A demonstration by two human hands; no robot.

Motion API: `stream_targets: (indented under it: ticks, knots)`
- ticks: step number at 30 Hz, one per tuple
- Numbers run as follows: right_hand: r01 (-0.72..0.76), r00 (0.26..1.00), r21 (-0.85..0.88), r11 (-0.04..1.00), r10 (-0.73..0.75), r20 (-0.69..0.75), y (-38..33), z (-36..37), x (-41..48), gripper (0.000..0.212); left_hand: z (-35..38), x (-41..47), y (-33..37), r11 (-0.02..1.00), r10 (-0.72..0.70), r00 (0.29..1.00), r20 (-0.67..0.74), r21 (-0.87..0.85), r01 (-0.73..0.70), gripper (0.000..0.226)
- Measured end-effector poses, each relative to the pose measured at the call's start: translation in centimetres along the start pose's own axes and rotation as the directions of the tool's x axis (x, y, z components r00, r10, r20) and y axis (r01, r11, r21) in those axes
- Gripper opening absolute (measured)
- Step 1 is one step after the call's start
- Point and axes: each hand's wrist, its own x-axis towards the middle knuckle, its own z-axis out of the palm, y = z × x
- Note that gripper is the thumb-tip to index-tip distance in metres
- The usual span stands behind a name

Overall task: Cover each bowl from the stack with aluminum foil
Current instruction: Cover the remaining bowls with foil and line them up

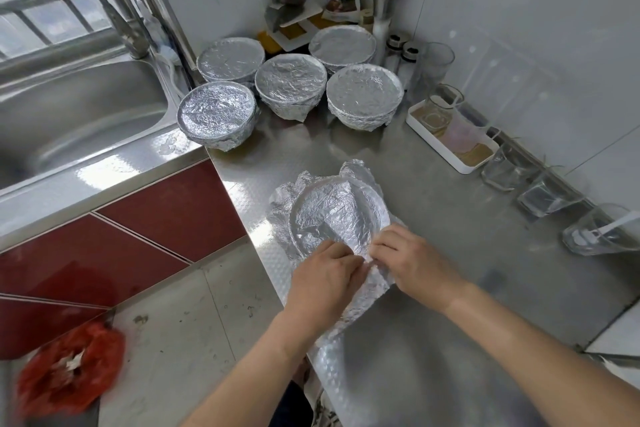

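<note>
A bowl stands on the steel counter near its front-left edge, draped in a crumpled sheet of aluminum foil that spreads past its rim. My left hand and my right hand meet at the bowl's near side and pinch the loose foil edge there. The foil hangs on toward me under both hands. Several bowls wrapped in foil stand grouped at the back of the counter.
A steel sink lies to the left, with a tap behind it. A white tray with glasses and a row of glass cups line the right wall. Jars and a rack stand in the back corner. A red bag lies on the floor.
</note>
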Motion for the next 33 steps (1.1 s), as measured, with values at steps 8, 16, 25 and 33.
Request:
stream_targets:
  ticks: [8,16,25,33]
  knots:
    - [-0.166,0.985,0.182,0.969,0.171,-0.015,-1.3,0.2,0.1,0.019,-0.9,-0.8,-2.4,0.998,0.035,0.992,0.123,0.038,-0.040,0.038]
    - [-0.124,0.991,0.156,0.980,0.129,-0.025,-1.6,1.1,0.0,0.009,-0.4,-1.3,-2.6,0.996,0.084,0.996,-0.043,0.018,-0.083,0.026]
    - [-0.020,0.997,-0.042,0.999,0.017,-0.077,-1.4,1.5,0.5,0.019,1.2,-0.6,-1.6,0.990,0.125,0.984,-0.125,0.075,-0.116,0.025]
    - [-0.193,0.980,0.015,0.981,0.193,-0.055,-0.5,-0.1,0.2,0.023,-0.3,0.2,-0.9,0.999,0.027,0.999,-0.018,-0.039,-0.028,0.024]
